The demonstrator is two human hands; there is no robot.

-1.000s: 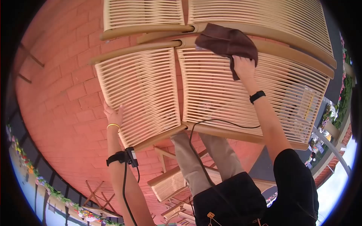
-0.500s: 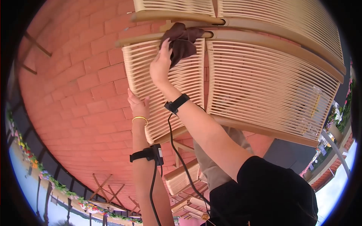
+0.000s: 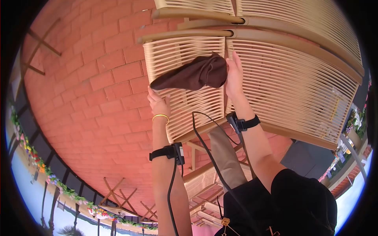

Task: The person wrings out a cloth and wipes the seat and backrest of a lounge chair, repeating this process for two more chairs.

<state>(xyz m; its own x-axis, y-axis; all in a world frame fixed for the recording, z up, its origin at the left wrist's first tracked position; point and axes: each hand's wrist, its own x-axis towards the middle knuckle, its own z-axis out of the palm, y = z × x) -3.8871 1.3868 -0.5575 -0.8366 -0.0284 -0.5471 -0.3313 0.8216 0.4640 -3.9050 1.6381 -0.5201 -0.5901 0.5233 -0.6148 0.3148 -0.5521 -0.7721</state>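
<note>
Gripping brown cloth (image 3: 195, 74): your right hand (image 3: 235, 76); left hand (image 3: 159, 104) open on slatted chair (image 3: 275, 86), 8 o'clock; dangling end could snag.

Red brick paving (image 3: 94, 98) edged by a flower border (image 3: 39, 170).

Cloth (image 3: 193, 74) against slats of near chair (image 3: 177, 55), touching right hand (image 3: 235, 76) beside it; left hand (image 3: 159, 104) at seat edge; second chair (image 3: 291, 86) adjoining rightward; brick floor (image 3: 98, 78) behind.

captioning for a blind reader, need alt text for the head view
A right hand holds a brown cloth against a pale slatted wooden seat, the left hand resting on its edge, above a red brick floor.
</note>
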